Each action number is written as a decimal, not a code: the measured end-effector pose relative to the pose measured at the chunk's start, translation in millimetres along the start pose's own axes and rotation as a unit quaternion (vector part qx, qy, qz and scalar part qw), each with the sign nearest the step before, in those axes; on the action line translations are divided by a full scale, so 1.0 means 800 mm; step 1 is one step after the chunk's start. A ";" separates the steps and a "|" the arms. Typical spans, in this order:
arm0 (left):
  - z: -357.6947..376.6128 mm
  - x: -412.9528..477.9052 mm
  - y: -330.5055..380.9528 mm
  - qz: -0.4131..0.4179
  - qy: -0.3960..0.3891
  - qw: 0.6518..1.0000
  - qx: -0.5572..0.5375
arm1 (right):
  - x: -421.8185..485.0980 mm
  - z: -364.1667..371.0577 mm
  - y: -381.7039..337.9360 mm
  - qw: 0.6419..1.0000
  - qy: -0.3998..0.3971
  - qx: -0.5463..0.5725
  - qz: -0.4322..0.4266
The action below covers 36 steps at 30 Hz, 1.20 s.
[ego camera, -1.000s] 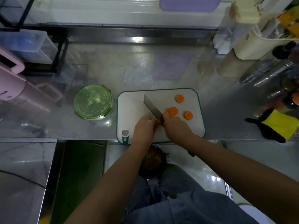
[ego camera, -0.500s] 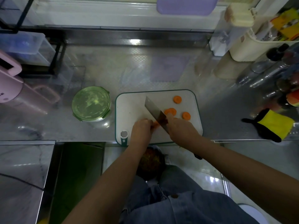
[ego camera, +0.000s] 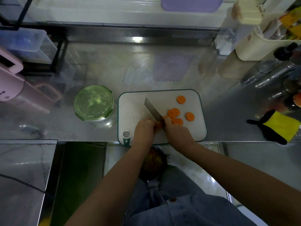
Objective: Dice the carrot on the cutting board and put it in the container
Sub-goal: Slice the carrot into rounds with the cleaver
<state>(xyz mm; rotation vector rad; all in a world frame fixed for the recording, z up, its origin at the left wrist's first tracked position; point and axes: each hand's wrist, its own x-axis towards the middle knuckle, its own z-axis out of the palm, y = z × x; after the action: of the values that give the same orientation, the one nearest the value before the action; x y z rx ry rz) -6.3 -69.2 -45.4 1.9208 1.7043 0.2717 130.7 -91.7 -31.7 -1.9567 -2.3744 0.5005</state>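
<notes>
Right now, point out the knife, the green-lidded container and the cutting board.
knife (ego camera: 153,110): head view, middle of the flat blade.
green-lidded container (ego camera: 93,103): head view, centre of its lid.
cutting board (ego camera: 132,111): head view, bare white surface left of the blade.

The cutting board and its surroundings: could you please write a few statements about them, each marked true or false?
1. The right hand grips the cleaver. True.
2. The green-lidded container stands right of the cutting board. False: it stands left of it.
3. Round carrot slices lie on the board, right of the blade. True.
4. The container's lid is off. False: the lid is on.
5. The left hand holds a carrot piece beside the blade. True.
</notes>
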 end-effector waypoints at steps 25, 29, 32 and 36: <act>0.002 0.002 -0.005 -0.013 0.013 1.000 0.010 | -0.007 -0.023 -0.006 0.999 -0.004 -0.052 0.003; 0.005 0.003 -0.007 -0.006 0.019 1.000 0.010 | 0.005 -0.016 -0.012 0.998 -0.014 -0.059 0.002; 0.006 0.004 -0.009 -0.008 0.012 1.000 0.016 | 0.011 -0.004 -0.013 0.998 0.022 -0.063 -0.008; 0.007 0.005 -0.011 -0.012 0.003 1.000 0.015 | 0.006 0.010 -0.010 0.998 0.053 -0.018 -0.014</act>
<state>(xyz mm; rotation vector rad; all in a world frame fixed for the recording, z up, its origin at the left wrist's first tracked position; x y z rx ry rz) -10.1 -66.7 -55.5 1.9223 1.7434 0.2455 120.1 -89.8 -37.9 -1.9112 -2.3581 0.3468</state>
